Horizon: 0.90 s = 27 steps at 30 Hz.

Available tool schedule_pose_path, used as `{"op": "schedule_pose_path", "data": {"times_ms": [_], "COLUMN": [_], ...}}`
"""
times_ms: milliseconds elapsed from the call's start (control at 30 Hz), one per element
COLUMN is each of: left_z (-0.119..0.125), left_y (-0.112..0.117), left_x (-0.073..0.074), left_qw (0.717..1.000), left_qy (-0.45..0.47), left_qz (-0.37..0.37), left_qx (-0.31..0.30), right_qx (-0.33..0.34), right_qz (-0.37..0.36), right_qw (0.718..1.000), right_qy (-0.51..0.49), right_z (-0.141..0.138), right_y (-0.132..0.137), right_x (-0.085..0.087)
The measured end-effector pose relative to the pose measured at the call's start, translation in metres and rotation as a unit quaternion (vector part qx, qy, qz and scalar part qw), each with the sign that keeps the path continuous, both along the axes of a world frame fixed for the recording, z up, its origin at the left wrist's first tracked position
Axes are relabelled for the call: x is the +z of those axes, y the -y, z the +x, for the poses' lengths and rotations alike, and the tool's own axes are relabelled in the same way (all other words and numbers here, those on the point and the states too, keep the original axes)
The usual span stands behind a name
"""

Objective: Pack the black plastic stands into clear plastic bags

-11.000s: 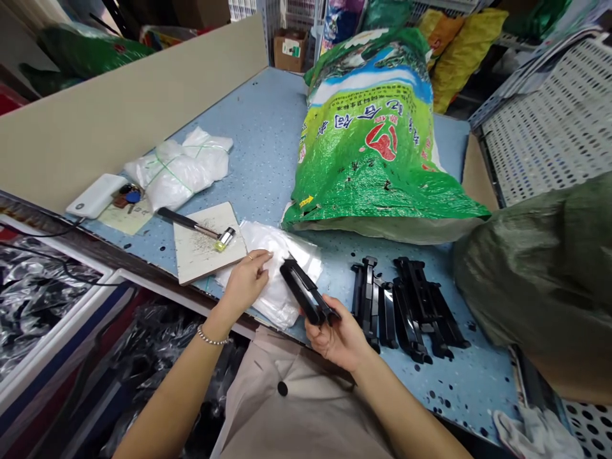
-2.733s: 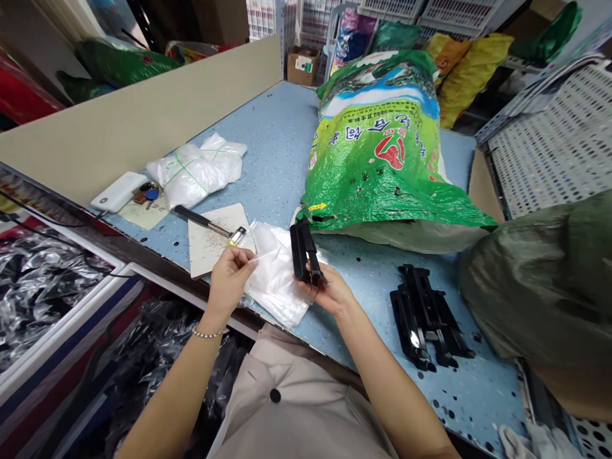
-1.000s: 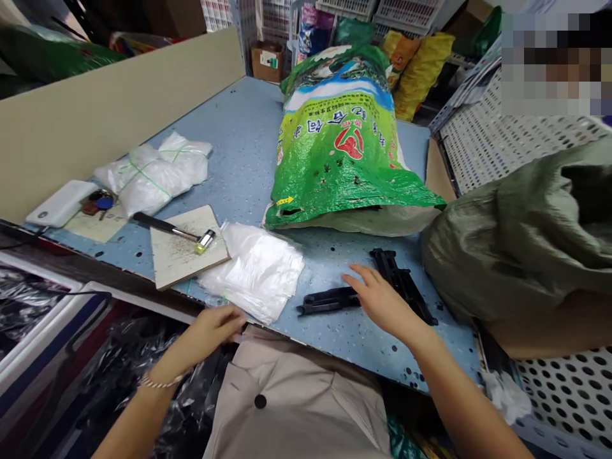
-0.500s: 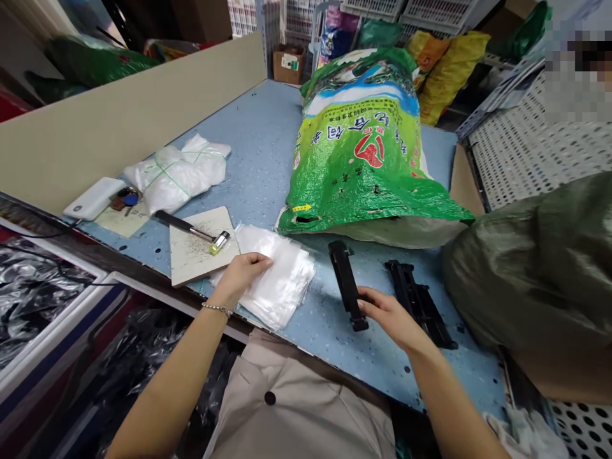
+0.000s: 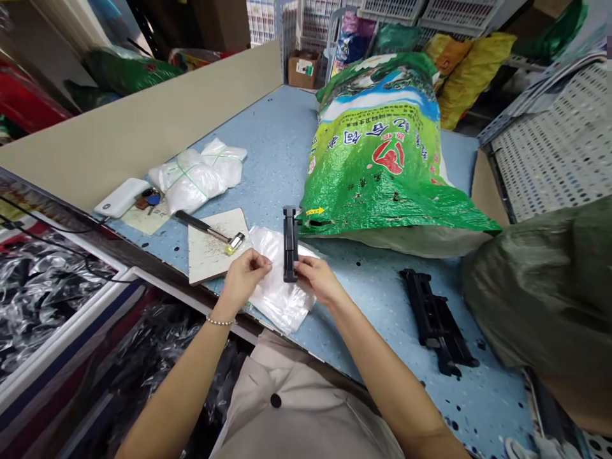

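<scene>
Between thumb and fingers, my right hand (image 5: 321, 278) grips the lower end of a long black plastic part (image 5: 290, 245), held upright over a stack of clear plastic bags (image 5: 277, 299). My left hand (image 5: 247, 274) is pinched closed at the left edge of the stack, seemingly on a bag's edge, though the clear film is hard to make out. More black plastic parts (image 5: 435, 319) of a similar kind lie on the table to the right.
A hammer (image 5: 210, 231) rests on a board (image 5: 210, 261) at the left. Behind it lie tied bundles of clear bags (image 5: 196, 172), a white device (image 5: 122, 197) and keys (image 5: 152, 197). A big green sack (image 5: 382, 159) fills the back; a dark sack (image 5: 540, 287) stands right.
My right hand has carried the black plastic part leftward from the table to above the bag stack. My left hand has stayed near the stack's left edge, its fingers now more curled.
</scene>
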<state>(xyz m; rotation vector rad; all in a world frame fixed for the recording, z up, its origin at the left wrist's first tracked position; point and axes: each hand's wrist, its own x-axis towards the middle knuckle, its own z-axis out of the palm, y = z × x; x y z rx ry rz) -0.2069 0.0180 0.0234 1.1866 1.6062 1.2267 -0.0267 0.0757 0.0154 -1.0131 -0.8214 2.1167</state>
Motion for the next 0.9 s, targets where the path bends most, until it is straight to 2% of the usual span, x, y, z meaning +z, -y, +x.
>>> {"op": "schedule_pose_path", "data": {"times_ms": [67, 100, 167, 233, 300, 367, 467, 567, 633, 700, 767, 900], "left_z": [-0.006, -0.008, -0.009, -0.008, -0.008, -0.010, -0.014, -0.012, -0.007, -0.004, -0.004, -0.011], "left_y": [0.004, 0.006, 0.006, 0.004, 0.002, 0.001, 0.003, 0.002, -0.001, -0.004, -0.004, 0.004], "left_x": [0.002, 0.003, 0.004, 0.004, 0.005, 0.006, 0.008, 0.007, 0.003, -0.002, -0.006, -0.010], "left_qw": [0.984, 0.971, 0.958, 0.964, 0.974, 0.983, 0.995, 0.997, 0.998, 0.998, 0.999, 0.992], "left_qy": [-0.167, -0.226, -0.272, -0.244, -0.203, -0.165, -0.079, -0.003, 0.019, 0.028, 0.017, -0.124], "left_qz": [0.059, 0.073, 0.067, 0.039, 0.012, -0.015, -0.046, -0.056, -0.052, -0.042, -0.036, -0.003], "left_qx": [-0.006, -0.023, -0.064, -0.099, -0.103, -0.080, -0.050, -0.053, -0.042, -0.027, -0.020, 0.003], "right_qx": [-0.023, -0.010, 0.052, 0.143, 0.199, 0.194, 0.141, 0.159, 0.197, 0.215, 0.193, 0.104], "right_qz": [0.015, 0.014, -0.007, -0.055, -0.104, -0.128, -0.126, -0.140, -0.181, -0.240, -0.287, -0.304], "right_qw": [1.000, 1.000, 0.997, 0.984, 0.971, 0.972, 0.982, 0.973, 0.950, 0.919, 0.899, 0.909], "right_qy": [-0.003, -0.016, -0.059, -0.095, -0.087, -0.045, -0.027, -0.095, -0.163, -0.229, -0.269, -0.266], "right_z": [0.010, 0.018, 0.033, 0.045, 0.052, 0.056, 0.062, 0.065, 0.062, 0.057, 0.053, 0.057], "right_y": [0.003, 0.007, 0.020, 0.037, 0.051, 0.060, 0.064, 0.066, 0.070, 0.076, 0.081, 0.087], "right_x": [0.004, 0.007, 0.012, 0.013, 0.011, 0.008, 0.009, 0.013, 0.010, 0.002, -0.009, -0.022]}}
